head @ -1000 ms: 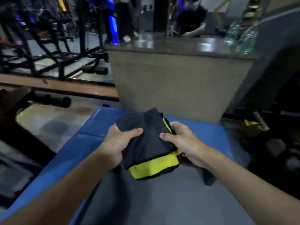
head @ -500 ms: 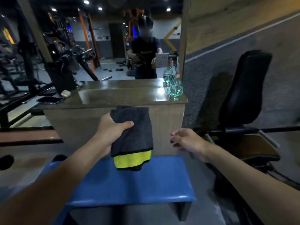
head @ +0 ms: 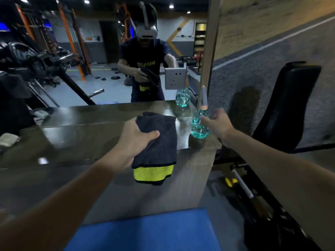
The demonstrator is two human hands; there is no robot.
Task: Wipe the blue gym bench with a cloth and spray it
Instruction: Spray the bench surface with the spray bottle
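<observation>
A: What is hidden or hard to read here?

B: The blue padded gym bench [head: 145, 230] is cut off by the bottom edge. Only its far end shows, butting against the front of the glossy brown counter [head: 81, 134]. The fingers of the left hand [head: 137, 138] disappear behind the dark grey folded cloth with a yellow band [head: 159, 142], so only the thumb shows. The right hand [head: 219, 125] is blurred at the fingertips. The head of the clear teal plastic spray bottle [head: 199, 127] is also soft, so I cannot make out a trigger.

A: How do the hands stand?

B: The left hand grips the cloth at its upper left, thumb clamped across the front, and holds it in the air above the counter. The yellow band hangs down at the bottom. The right hand's fingers are spread apart and hold nothing.

A: And the bottle against those fingers?

B: It stands upright on the counter's right end, next to the wall mirror [head: 81, 73]. The right thumb points at its side and the other fingers are just beside its neck. I cannot tell whether the thumb touches it.

A: Where is the bench relative to both hands?

B: It is well below both hands and touches neither. A black padded seat back [head: 290, 105] stands off to the right.
</observation>
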